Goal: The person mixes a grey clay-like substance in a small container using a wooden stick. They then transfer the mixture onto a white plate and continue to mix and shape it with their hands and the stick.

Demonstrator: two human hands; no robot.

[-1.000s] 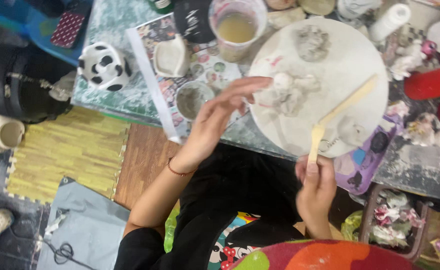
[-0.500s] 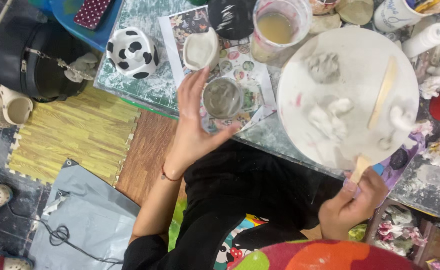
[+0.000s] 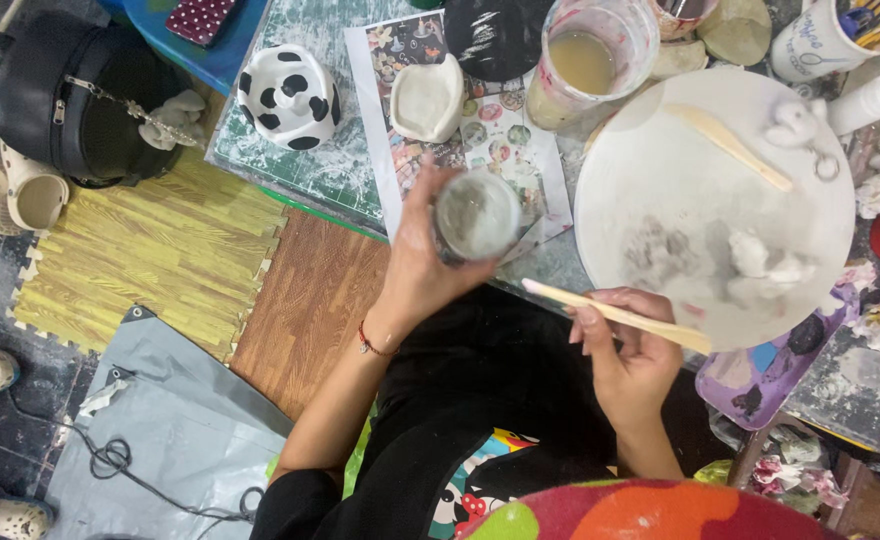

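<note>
Cluttered with clay-dusted craft supplies, the worktable [image 3: 340,170] carries a round white board [image 3: 660,150] with small clay lumps [image 3: 760,262], beside a cup of beige liquid [image 3: 585,62]. Over the table's near edge, the left hand [image 3: 422,265] grasps a small glass jar [image 3: 477,213]. Just below the board's rim, the right hand [image 3: 628,345] pinches a flat wooden stick [image 3: 615,315].

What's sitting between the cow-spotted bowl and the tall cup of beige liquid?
In the head view, between the cow-spotted bowl and the cup of beige liquid sits a small white dish on a printed picture sheet.
</note>
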